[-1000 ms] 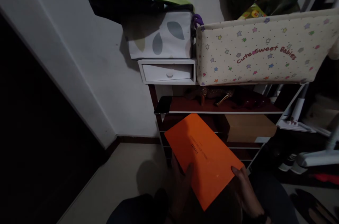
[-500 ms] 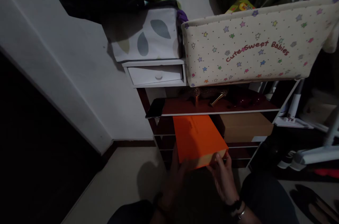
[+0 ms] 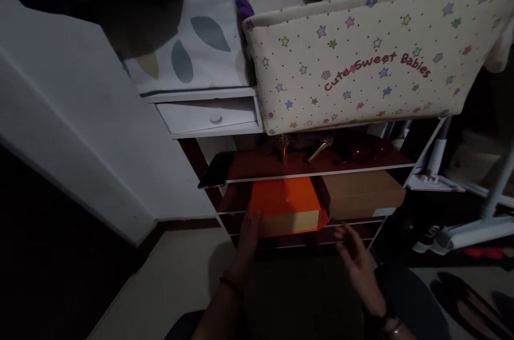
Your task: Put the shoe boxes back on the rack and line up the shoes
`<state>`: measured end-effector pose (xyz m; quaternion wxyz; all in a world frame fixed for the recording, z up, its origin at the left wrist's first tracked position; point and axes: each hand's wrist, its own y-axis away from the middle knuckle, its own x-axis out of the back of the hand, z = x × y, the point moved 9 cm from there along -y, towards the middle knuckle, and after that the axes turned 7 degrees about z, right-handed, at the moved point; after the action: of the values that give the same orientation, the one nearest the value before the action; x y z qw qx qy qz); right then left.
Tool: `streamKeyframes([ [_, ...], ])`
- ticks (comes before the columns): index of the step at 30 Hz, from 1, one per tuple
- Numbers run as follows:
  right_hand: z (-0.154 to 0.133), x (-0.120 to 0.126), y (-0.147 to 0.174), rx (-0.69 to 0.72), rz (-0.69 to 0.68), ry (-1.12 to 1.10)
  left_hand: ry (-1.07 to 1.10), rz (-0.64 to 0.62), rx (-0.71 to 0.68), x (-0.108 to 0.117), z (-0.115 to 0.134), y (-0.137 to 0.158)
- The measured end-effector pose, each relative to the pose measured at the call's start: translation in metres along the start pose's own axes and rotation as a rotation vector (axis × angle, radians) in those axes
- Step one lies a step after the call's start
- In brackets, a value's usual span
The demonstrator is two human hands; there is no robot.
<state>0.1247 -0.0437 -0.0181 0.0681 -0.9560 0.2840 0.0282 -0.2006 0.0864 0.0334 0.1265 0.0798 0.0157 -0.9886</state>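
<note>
An orange box with a pale front side sits on a shelf below the top board, its front end jutting out over the edge. At its left front corner is my left hand, fingers stretched along the box's side and seemingly touching it; shadow blurs the fingertips. My right hand is apart from the box, to the right and in front of the shelves, with loosely bent, spread fingers and nothing in them. Right of the orange box, a brown cardboard box lies on the same shelf.
Above stand a star-patterned fabric basket and a leaf-patterned box on a small white drawer unit. A phone overhangs the upper shelf's left end, near gold-heeled shoes. Dark shoes lie on the floor at right.
The orange box has moved back, deeper into the shelf. My right hand has let go of its front corner and drawn away to the right. My left hand stays by its left side.
</note>
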Motion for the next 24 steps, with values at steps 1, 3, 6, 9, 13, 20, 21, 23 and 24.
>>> streamKeyframes([
  [1,-0.013,0.026,-0.009,0.102,0.112,0.032,-0.032,-0.004,-0.005,-0.001,-0.002,-0.001],
  [3,-0.04,0.08,-0.028,0.283,0.34,0.077,-0.095,-0.021,-0.023,-0.004,-0.003,-0.001],
  [6,-0.072,0.137,-0.068,0.403,0.527,0.147,-0.155,-0.032,-0.071,-0.009,0.002,-0.002],
  [9,-0.078,0.15,-0.119,0.291,0.392,0.243,-0.172,0.019,-0.081,-0.009,0.004,-0.006],
  [13,-0.062,0.139,-0.16,0.081,0.196,0.182,-0.183,0.063,-0.072,-0.011,0.003,-0.013],
  [20,-0.044,0.124,-0.179,-0.029,0.227,0.057,-0.199,0.053,-0.076,-0.018,0.002,-0.019],
  [21,-0.042,0.121,-0.18,-0.031,0.21,0.055,-0.201,0.044,-0.079,-0.019,0.002,-0.02],
  [23,-0.041,0.116,-0.182,-0.027,0.191,0.062,-0.203,0.013,-0.088,-0.021,0.001,-0.022],
  [24,-0.041,0.115,-0.183,-0.022,0.194,0.075,-0.207,0.0,-0.091,-0.021,0.0,-0.023],
])
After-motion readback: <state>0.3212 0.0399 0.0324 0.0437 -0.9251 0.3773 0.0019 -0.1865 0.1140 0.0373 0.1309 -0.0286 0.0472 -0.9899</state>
